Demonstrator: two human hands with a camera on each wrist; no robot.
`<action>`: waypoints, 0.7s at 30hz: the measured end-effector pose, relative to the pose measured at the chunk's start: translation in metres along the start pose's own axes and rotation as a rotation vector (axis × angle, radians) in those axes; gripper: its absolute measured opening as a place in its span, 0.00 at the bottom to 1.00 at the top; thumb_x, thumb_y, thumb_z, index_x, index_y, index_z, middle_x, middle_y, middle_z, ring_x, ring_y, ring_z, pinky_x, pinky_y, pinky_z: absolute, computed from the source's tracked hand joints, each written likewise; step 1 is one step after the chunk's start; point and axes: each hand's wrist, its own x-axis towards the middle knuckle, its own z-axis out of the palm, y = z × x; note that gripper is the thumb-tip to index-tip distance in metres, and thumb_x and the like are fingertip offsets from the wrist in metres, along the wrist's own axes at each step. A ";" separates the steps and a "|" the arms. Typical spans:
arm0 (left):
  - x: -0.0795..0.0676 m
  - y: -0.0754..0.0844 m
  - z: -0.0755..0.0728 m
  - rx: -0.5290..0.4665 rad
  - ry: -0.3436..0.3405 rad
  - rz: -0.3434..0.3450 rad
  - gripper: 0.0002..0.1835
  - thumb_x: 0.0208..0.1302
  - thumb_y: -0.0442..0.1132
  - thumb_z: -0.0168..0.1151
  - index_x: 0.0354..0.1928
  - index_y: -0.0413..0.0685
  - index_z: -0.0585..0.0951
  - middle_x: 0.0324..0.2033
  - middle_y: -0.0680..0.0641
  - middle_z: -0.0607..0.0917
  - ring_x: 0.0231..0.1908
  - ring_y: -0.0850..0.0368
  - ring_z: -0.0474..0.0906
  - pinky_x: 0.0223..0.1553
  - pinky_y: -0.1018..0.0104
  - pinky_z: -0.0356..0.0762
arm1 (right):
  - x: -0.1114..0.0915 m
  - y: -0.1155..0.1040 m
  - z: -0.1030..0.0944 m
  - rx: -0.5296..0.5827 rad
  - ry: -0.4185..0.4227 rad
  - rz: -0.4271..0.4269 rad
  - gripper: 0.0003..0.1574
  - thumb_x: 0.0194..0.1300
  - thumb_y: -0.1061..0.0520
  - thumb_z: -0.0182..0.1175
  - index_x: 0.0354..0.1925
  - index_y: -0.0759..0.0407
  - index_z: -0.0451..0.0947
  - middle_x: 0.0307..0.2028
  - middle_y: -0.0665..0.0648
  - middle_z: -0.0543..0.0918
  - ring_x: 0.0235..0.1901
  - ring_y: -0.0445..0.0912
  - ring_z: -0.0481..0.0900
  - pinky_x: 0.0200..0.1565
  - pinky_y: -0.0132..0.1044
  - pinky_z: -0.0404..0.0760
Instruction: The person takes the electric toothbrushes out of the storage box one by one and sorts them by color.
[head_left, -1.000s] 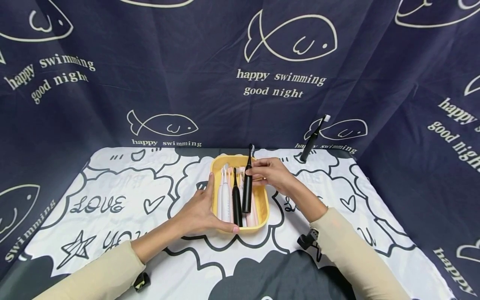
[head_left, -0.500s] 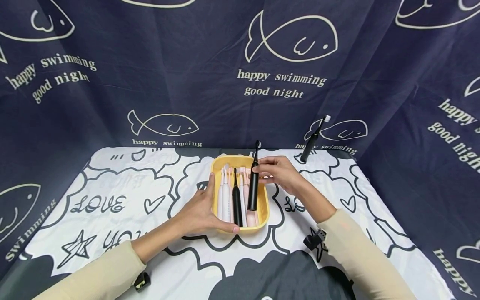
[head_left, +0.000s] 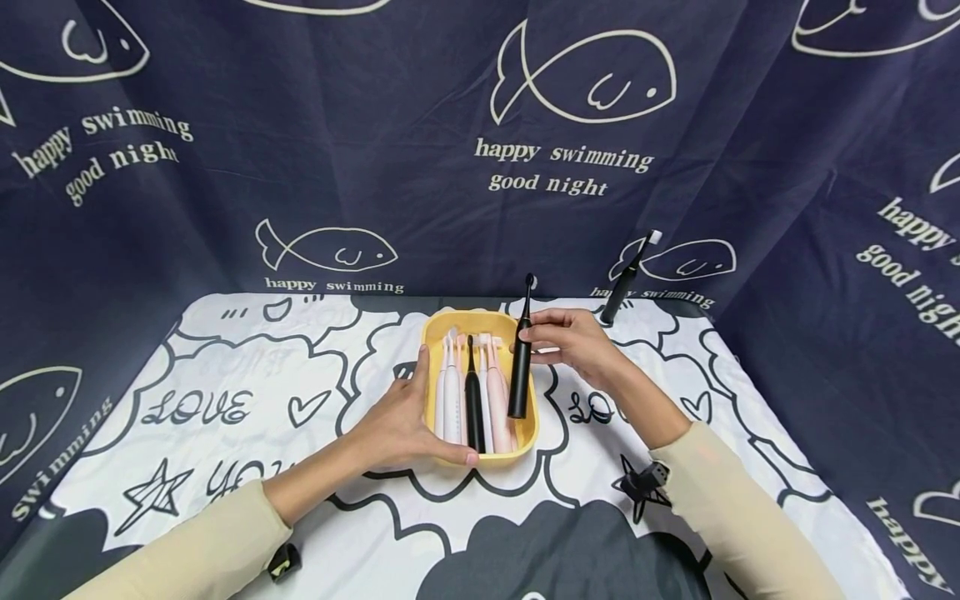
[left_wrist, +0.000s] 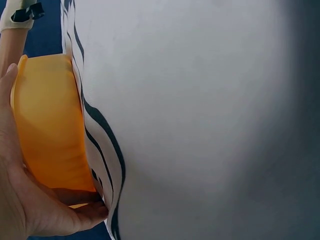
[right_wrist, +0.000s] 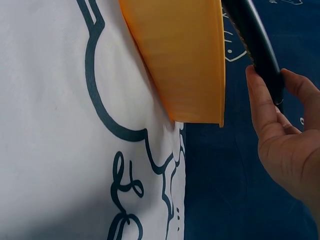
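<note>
My right hand (head_left: 573, 342) pinches a black electric toothbrush (head_left: 519, 375) between thumb and fingertips, brush head up. In the head view the toothbrush overlaps the right rim of a yellow plastic bin (head_left: 528, 433); the right wrist view shows its black handle (right_wrist: 257, 45) above the bin's rim. My left hand (head_left: 397, 421) holds the bin at its near-left corner, thumb over the near rim and fingers along the left wall. Inside the bin lie white toothbrushes (head_left: 452, 404), another black toothbrush (head_left: 474, 412) and pink toothbrushes (head_left: 497, 408), side by side with heads toward the back.
Another black toothbrush (head_left: 622, 287) stands upright, tilted right, at the back right of the table by the navy fish-print curtain (head_left: 420, 167). A white cloth with black drawings (head_left: 247, 392) covers the table. Curtains rise on both sides.
My right hand has lifted the black toothbrush and carried it rightward, from over the bin's middle to its right rim, uncovering the pink toothbrushes. The left hand and bin have stayed put.
</note>
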 end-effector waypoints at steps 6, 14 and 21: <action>0.000 -0.001 0.000 0.002 -0.001 0.009 0.99 0.32 0.82 0.89 0.92 0.57 0.27 0.84 0.27 0.66 0.80 0.37 0.70 0.76 0.39 0.76 | -0.003 0.001 -0.007 0.002 0.016 -0.021 0.16 0.76 0.69 0.67 0.59 0.72 0.80 0.39 0.49 0.95 0.43 0.47 0.97 0.50 0.43 0.94; -0.001 -0.001 0.000 0.001 0.001 0.007 1.00 0.31 0.82 0.88 0.92 0.57 0.27 0.84 0.28 0.66 0.80 0.38 0.69 0.76 0.39 0.76 | -0.010 -0.001 -0.015 -0.013 0.009 -0.049 0.18 0.77 0.69 0.66 0.61 0.75 0.79 0.40 0.50 0.95 0.44 0.47 0.97 0.54 0.46 0.94; -0.002 0.000 -0.001 -0.009 0.004 0.015 1.00 0.32 0.81 0.89 0.93 0.56 0.28 0.84 0.28 0.66 0.80 0.38 0.69 0.76 0.39 0.76 | -0.013 -0.002 -0.022 0.024 0.034 -0.073 0.14 0.76 0.70 0.66 0.57 0.72 0.80 0.39 0.49 0.94 0.43 0.45 0.96 0.52 0.46 0.94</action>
